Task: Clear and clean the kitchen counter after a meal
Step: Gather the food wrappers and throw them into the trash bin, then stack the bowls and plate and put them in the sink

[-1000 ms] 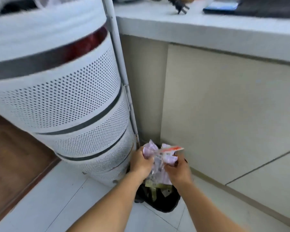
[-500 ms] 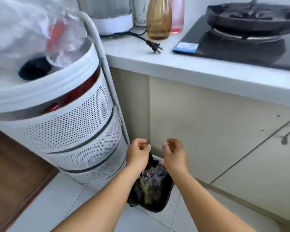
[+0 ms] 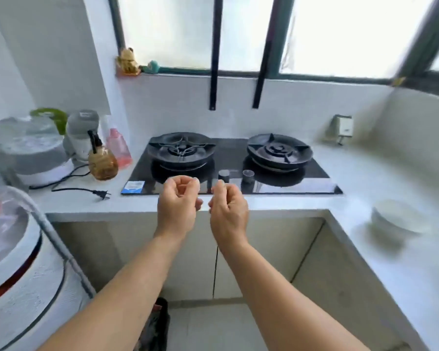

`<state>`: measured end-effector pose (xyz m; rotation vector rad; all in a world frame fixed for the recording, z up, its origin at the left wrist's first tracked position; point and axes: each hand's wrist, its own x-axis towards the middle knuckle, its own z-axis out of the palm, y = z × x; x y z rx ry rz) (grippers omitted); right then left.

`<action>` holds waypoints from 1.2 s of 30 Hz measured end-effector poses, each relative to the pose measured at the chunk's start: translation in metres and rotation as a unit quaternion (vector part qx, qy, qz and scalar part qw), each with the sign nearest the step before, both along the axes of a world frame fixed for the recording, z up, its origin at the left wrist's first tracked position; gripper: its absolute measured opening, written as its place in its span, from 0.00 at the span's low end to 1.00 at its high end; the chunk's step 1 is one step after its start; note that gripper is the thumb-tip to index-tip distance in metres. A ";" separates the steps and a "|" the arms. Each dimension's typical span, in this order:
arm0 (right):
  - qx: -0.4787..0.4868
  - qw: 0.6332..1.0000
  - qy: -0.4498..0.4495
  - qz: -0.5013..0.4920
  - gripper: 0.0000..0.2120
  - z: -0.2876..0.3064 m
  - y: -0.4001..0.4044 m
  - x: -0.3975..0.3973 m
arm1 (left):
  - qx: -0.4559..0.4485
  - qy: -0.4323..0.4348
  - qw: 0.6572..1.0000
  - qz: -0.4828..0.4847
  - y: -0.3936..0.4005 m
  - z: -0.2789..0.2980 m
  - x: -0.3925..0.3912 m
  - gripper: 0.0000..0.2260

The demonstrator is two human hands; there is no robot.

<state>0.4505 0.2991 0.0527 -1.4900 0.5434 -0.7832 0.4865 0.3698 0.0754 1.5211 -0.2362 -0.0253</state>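
Note:
My left hand (image 3: 178,206) and my right hand (image 3: 230,209) hover side by side over the front edge of the grey kitchen counter (image 3: 137,201). Both have loosely curled fingers and hold nothing. Below my forearms, the black trash bin (image 3: 159,325) with wrappers inside stands on the floor, mostly hidden by my left arm. A stack of white bowls (image 3: 399,216) sits on the counter's right wing.
A black two-burner gas stove (image 3: 228,163) lies just behind my hands. At the left stand an amber spray bottle (image 3: 102,160), a pink bottle (image 3: 119,148), a grey appliance (image 3: 28,150) and its loose plug (image 3: 101,193). A white perforated cart (image 3: 23,287) fills the lower left.
My hands dropped the crumpled wrappers into the bin, then rose empty from the floor to counter height. The view tilted up from the bin to the stove.

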 end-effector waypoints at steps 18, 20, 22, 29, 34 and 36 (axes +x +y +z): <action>-0.032 0.883 0.011 -0.468 0.12 0.044 -0.124 -0.331 | -0.008 0.141 0.820 -0.555 -0.192 0.039 -0.281 0.01; -0.022 0.867 0.023 -0.497 0.13 0.037 -0.132 -0.354 | 0.005 0.168 0.800 -0.575 -0.206 0.030 -0.301 0.01; -0.010 0.852 0.032 -0.522 0.14 0.028 -0.146 -0.376 | 0.027 0.180 0.787 -0.590 -0.227 0.020 -0.320 0.02; 0.089 0.847 0.032 -0.523 0.12 -0.013 -0.228 -0.414 | 0.094 0.218 0.807 -0.542 -0.302 -0.017 -0.340 0.09; 0.146 0.867 0.059 -0.473 0.10 -0.037 -0.295 -0.411 | 0.097 0.260 0.842 -0.462 -0.354 -0.028 -0.329 0.10; 0.164 0.868 0.082 -0.461 0.12 -0.047 -0.317 -0.409 | 0.099 0.280 0.849 -0.436 -0.371 -0.034 -0.323 0.14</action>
